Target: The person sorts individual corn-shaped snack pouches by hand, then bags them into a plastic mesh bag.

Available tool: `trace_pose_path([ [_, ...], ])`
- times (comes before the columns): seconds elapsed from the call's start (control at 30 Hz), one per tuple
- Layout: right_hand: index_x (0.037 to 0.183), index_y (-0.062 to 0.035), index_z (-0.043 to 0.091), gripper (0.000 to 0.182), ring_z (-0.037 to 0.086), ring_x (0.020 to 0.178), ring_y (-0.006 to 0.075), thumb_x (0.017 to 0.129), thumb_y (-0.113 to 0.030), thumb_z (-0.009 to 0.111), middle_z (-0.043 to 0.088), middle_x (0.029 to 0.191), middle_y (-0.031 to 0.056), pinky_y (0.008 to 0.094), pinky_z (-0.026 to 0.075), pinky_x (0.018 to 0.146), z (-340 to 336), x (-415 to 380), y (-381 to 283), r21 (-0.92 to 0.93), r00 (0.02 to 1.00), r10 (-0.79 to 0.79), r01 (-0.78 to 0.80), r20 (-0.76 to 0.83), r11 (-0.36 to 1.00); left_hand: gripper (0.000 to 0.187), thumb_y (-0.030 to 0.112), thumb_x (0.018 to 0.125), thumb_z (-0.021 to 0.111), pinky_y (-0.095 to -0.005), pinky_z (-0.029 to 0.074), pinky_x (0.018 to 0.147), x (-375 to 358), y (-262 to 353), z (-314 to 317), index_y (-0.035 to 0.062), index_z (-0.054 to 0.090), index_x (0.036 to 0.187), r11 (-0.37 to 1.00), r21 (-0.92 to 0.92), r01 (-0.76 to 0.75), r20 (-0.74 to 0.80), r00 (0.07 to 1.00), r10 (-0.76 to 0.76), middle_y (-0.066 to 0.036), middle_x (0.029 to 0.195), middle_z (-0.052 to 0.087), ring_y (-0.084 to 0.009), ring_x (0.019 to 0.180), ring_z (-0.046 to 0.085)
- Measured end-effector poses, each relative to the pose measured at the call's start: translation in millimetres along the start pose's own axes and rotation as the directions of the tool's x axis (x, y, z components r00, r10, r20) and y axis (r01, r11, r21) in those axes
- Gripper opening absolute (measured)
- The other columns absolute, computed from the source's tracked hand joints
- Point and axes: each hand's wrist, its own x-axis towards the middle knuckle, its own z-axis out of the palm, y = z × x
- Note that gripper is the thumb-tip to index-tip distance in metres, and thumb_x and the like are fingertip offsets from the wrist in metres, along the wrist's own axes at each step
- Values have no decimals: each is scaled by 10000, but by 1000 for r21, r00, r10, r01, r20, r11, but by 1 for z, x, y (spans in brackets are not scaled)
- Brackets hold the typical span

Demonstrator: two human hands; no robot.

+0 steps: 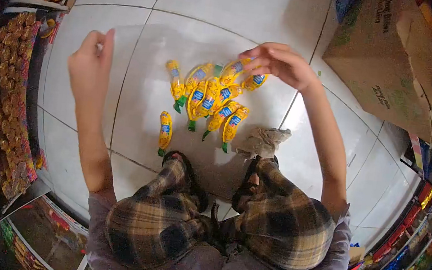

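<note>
My left hand is raised over the floor tiles at the left, its thumb and fingers pinched together. Whatever it may pinch is too faint to make out. At the upper right of a loose pile of yellow, banana-shaped packets, my right hand hovers with its fingers stretched and slightly apart. Its fingertips overlap an upper packet; contact cannot be told. The packets have blue labels and green ends. One separate packet lies nearer my feet, left of the pile.
A crumpled greyish wrapper or cloth lies by my right foot. A large cardboard box stands at the upper right. Shelves of brown wrapped goods line the left side, and colourful packages fill racks at the lower right.
</note>
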Motion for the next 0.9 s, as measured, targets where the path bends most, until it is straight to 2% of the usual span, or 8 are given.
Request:
trace_pose_path([
  [0.13,993,-20,498,268,513,869,256,778,-168,441,503,1034,123,341,387,780,-35,-13,26,-441,904,30,-236,-426,866,260,240,759,504,-337,363,422,-23,1,2,34,480,602,982,183,36,226,971,-77,-134,485,474,-254,417,452],
  [0.2,1020,-62,493,293,476,901,278,731,-76,454,478,1070,95,344,386,777,-73,-25,63,-928,893,-258,-369,-368,50,266,264,741,506,-376,399,467,-39,7,17,35,504,607,982,174,-80,392,920,6,-143,526,508,-295,497,510],
  [0.37,1090,-146,443,429,372,1030,271,683,-10,453,303,1234,23,398,353,812,-59,-35,80,-870,889,-252,-438,-382,-226,265,279,716,520,-387,416,485,-64,21,53,35,529,614,963,103,-248,671,732,117,-133,546,527,-299,527,529],
  [0.43,1116,-159,415,475,341,1064,270,666,-12,459,270,1253,14,448,317,841,-60,-35,86,-808,943,-305,-283,-134,-518,257,284,717,512,-396,413,474,-72,24,64,49,540,617,946,66,-318,767,623,156,-122,540,526,-293,518,529],
  [0.57,1042,-144,431,410,278,1125,266,646,-65,503,282,1228,2,568,195,877,-60,-23,93,-763,936,-337,-293,-104,-576,250,282,735,492,-390,407,448,-90,32,77,63,546,627,955,-48,-291,805,555,210,-110,524,521,-282,499,528],
  [0.77,953,-135,443,379,306,1117,250,619,-215,604,454,1039,40,657,96,832,-63,-35,95,-823,951,-220,-300,-218,-482,244,252,754,486,-373,388,447,-110,25,83,59,544,617,960,-200,-196,708,649,279,-132,534,508,-291,487,506],
  [0.83,915,-100,440,311,428,1012,270,653,-205,571,535,901,65,655,82,839,-61,-43,97,-809,940,-307,-296,-151,-508,200,232,756,489,-370,385,444,-113,22,85,62,541,663,971,-221,-91,709,669,224,-129,533,508,-289,486,506],
  [0.9,862,-90,460,283,494,890,223,656,-236,588,536,831,53,587,156,860,-39,-52,83,-831,897,-207,-440,-390,-341,196,228,758,480,-371,392,436,-117,23,86,66,517,655,962,-261,-76,673,700,238,-120,529,510,-287,481,509],
])
